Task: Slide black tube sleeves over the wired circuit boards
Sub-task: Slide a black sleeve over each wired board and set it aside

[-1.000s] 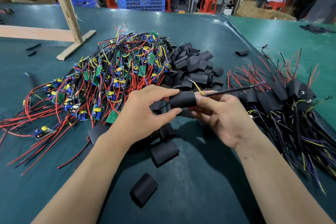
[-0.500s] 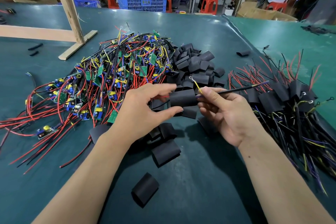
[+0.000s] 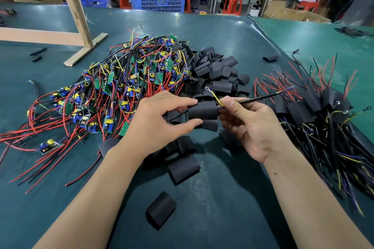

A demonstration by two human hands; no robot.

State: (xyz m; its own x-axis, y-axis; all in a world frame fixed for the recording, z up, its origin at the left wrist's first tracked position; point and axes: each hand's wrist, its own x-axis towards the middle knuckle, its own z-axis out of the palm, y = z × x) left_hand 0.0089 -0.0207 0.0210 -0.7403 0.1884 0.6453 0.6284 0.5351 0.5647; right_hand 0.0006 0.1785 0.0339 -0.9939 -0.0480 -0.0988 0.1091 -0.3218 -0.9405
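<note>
A: Where do the heaps lie on the dark green rubber-topped table (image 3: pixel 242 32)?

B: The tangled heap of green wired circuit boards (image 3: pixel 129 81) lies left of centre; the pile of short black tube sleeves (image 3: pixel 218 70) touches its right side. The bundle of black-sleeved wired boards (image 3: pixel 315 111) lies at the right.

A: And the hands?

B: The left hand (image 3: pixel 159 123) and right hand (image 3: pixel 253 127) meet in front of the piles, on either end of one black tube sleeve (image 3: pixel 203 110). Loose flattened black sleeves (image 3: pixel 183 169) lie below them. The pale wooden frame (image 3: pixel 74 6) stands behind, far left.
</note>
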